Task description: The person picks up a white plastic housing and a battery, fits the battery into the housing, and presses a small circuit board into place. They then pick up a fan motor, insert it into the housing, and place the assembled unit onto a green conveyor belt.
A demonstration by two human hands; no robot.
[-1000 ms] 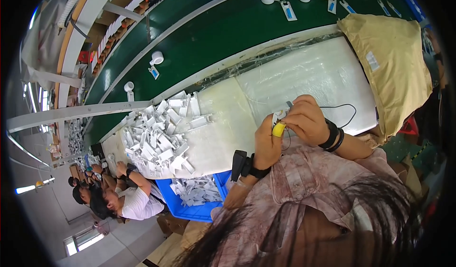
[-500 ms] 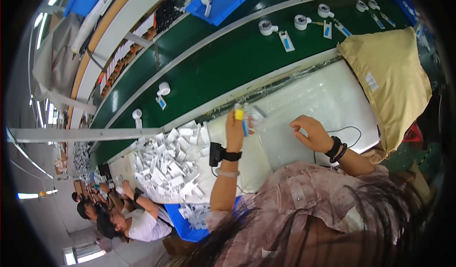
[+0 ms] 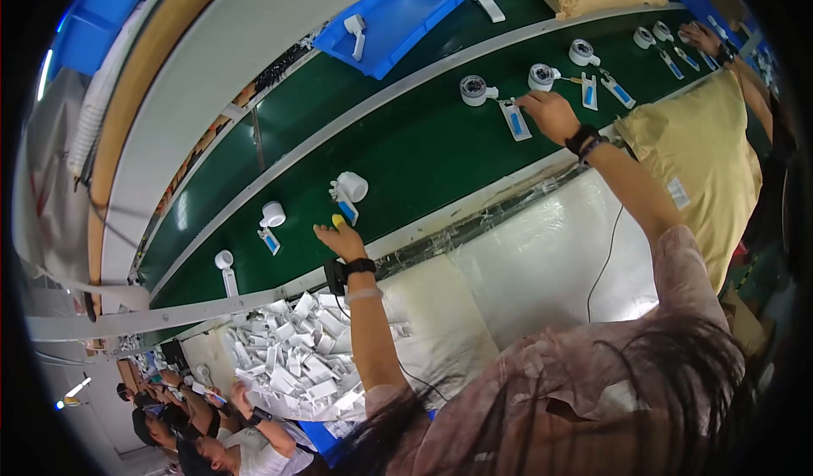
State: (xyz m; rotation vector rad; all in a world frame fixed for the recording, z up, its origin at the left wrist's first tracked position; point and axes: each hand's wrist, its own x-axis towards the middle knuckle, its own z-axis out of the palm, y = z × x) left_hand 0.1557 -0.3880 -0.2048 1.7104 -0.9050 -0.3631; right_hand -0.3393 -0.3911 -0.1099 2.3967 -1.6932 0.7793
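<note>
My left hand (image 3: pixel 342 240) is over the near edge of the green belt, palm turned up and fingers apart, with a yellow cover on one fingertip. Just beyond its fingers lies a white round-headed unit (image 3: pixel 352 186) with a small handle part bearing a blue block. My right hand (image 3: pixel 550 117) reaches across the belt, fingers bent forward. Its fingertips are at the edge of a flat white handle piece (image 3: pixel 514 121) with a blue block; whether they touch it I cannot make out. Beside that piece lies its white round head (image 3: pixel 477 91), dark inside.
More round-headed units lie along the green belt (image 3: pixel 406 150). A blue tray (image 3: pixel 406 27) stands beyond it. Nearer are a heap of white parts (image 3: pixel 305 349), a plastic-covered worktop (image 3: pixel 542 247) and a brown bag (image 3: pixel 694 179). Another person's hand (image 3: pixel 701 39) is at the far right; people work at left.
Both my hands have moved forward from the worktop to the belt. The white unit that was in my left hand now lies on the belt. Another person's hand has appeared at far right.
</note>
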